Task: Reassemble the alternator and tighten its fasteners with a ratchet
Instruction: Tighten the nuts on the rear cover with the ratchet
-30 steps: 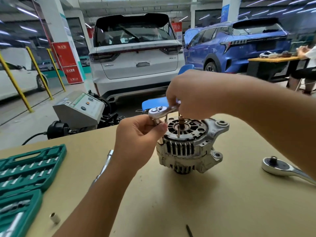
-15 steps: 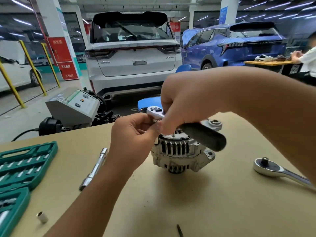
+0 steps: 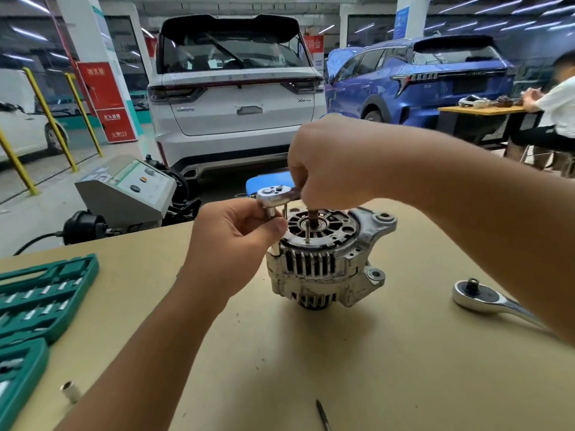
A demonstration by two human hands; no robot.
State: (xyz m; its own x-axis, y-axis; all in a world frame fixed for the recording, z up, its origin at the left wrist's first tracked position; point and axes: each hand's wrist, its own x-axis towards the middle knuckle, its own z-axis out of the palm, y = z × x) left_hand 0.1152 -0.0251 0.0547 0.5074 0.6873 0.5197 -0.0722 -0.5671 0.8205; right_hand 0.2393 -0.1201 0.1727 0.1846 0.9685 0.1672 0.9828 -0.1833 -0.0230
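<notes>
Nearby, spare ratchet (image 3: pixel 485 298) beside alternator (image 3: pixel 326 259).

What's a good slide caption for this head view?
Right hand swings ratchet while left hand steadies its socket on alternator.

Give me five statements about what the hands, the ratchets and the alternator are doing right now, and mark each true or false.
1. The right hand holds the small ratchet above the alternator. True.
2. The left hand lies flat on the table. False: it pinches the socket extension under the ratchet head, at the alternator's left edge.
3. A second, larger ratchet lies unused on the table to the right of the alternator. True.
4. The green socket case is shut. False: it lies open, with its sockets showing.
5. The alternator lies on its side. False: it stands with its shaft pointing up.
</notes>
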